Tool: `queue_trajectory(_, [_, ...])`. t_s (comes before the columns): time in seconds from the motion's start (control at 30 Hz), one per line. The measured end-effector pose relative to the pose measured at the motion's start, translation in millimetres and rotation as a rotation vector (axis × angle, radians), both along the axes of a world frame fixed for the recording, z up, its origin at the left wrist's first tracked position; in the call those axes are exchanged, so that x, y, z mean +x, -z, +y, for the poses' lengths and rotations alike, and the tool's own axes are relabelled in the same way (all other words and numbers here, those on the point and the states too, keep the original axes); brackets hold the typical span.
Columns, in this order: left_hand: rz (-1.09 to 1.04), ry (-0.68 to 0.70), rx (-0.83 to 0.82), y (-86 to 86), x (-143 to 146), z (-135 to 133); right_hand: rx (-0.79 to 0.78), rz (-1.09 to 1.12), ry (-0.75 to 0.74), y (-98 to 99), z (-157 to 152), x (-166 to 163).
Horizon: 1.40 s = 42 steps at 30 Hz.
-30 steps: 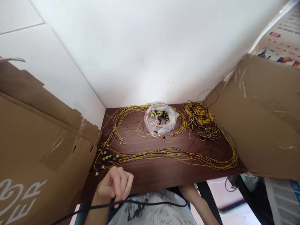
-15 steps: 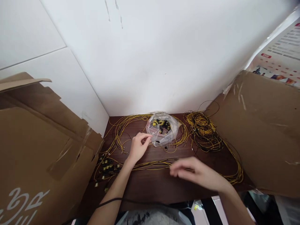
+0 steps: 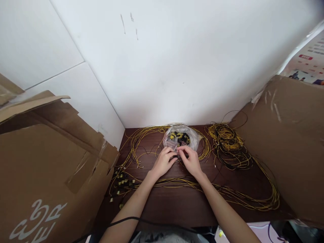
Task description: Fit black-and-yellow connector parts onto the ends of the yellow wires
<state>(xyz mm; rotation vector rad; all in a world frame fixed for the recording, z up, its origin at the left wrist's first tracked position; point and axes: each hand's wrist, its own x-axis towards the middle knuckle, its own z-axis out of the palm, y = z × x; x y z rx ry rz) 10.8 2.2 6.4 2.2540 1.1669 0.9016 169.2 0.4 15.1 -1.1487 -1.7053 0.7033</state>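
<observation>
My left hand (image 3: 165,161) and my right hand (image 3: 189,161) meet at the near side of a clear plastic bag (image 3: 194,137). Both are closed, thumbs and fingers pinched close together, and whatever small thing lies between the fingertips is too small to name. Inside the open bag sit black and yellow connector pieces (image 3: 180,136). Thin yellow and black wires (image 3: 135,141) curve behind the bag and to its left. Closer to my body, below both hands, runs a long bundle of yellow and black wires (image 3: 174,182), which my forearms cross.
A tangled wire coil (image 3: 225,138) lies on the brown table (image 3: 177,206) at right. Several wire ends with black and yellow connectors (image 3: 124,182) are at left. Cardboard boxes (image 3: 50,158) flank both sides, and a white wall (image 3: 162,67) stands behind. A black cable (image 3: 152,221) hangs across the front.
My right hand has moved up and left from above the near wire bundle to join my left hand at the bag. The view has shifted slightly.
</observation>
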Motion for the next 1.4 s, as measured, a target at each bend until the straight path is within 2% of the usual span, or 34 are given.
queue_trajectory(0.13, [-0.171,-0.063,-0.099,3.7,-2.5,3.8,0.079,-0.048,-0.067,7.8,-2.6,-3.4])
queue_trajectory(0.23, [-0.253,-0.113,-0.159,2.0,-3.7,5.9,0.071,-0.057,-0.058,8.6,0.4,-1.0])
queue_trajectory(0.4, [-0.342,-0.169,-0.190,0.2,-4.5,7.7,0.069,-0.055,-0.135,6.9,0.7,1.9])
queue_trajectory(0.67, [-0.393,-0.109,-0.240,2.4,-6.3,8.3,0.113,-0.084,-0.097,10.1,0.0,2.2])
queue_trajectory(0.8, [-0.491,-0.084,-0.332,7.9,-8.9,9.8,0.122,-0.089,-0.059,12.2,1.0,3.2])
queue_trajectory(0.97, [-0.527,-0.072,-0.361,14.8,-11.8,12.4,0.132,-0.087,-0.050,12.8,0.3,4.0])
queue_trajectory(1.23, [-0.488,-0.038,-0.354,6.3,-12.0,9.6,0.136,-0.144,-0.087,9.8,-3.0,4.1])
queue_trajectory(1.4, [-0.475,-0.073,-0.338,8.1,-10.5,8.6,0.152,-0.148,-0.086,10.5,-3.0,4.1])
